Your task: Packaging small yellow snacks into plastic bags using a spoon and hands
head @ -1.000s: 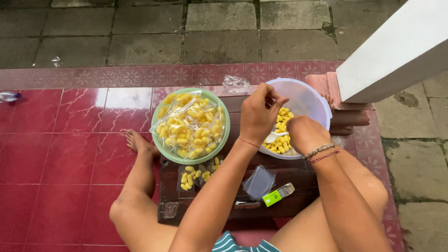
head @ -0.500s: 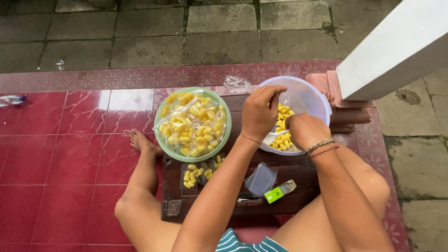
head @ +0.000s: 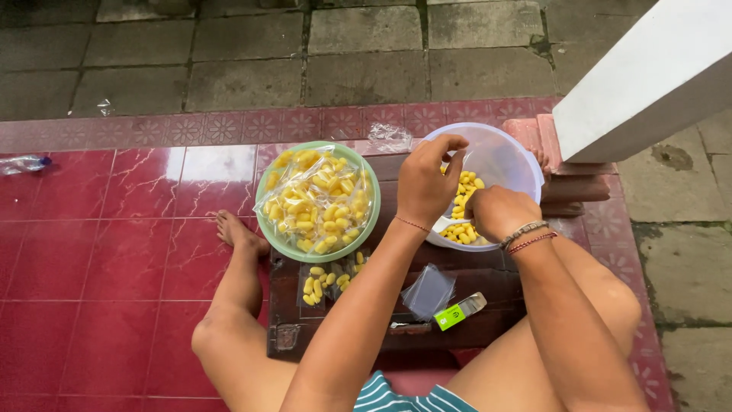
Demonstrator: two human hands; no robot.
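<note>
My left hand (head: 425, 185) is raised over the white bowl (head: 512, 156), thumb and fingers pinched on a small clear bag (head: 465, 191) with yellow pieces in it. Just right of the bag my right hand (head: 497, 211), with bracelets at the wrist, curls knuckles-up over the bowl; its fingertips are hidden. More loose yellow pieces (head: 459, 231) lie in the bowl under both hands. To the left stands a green bowl (head: 367, 223) piled with filled clear bags (head: 316, 200).
The bowls stand on a dark low wooden board (head: 488, 324) between my bare legs. On it lie small filled bags (head: 324, 281), empty clear bags (head: 429, 290) and a green lighter (head: 457, 312). Bricks (head: 568, 172) and a white pillar (head: 648, 84) are at right, red tiles (head: 107, 252) at left.
Both hands stay over the white bowl; my left hand has lifted a little and its fingers have closed at the bag's top. The view has shifted slightly.
</note>
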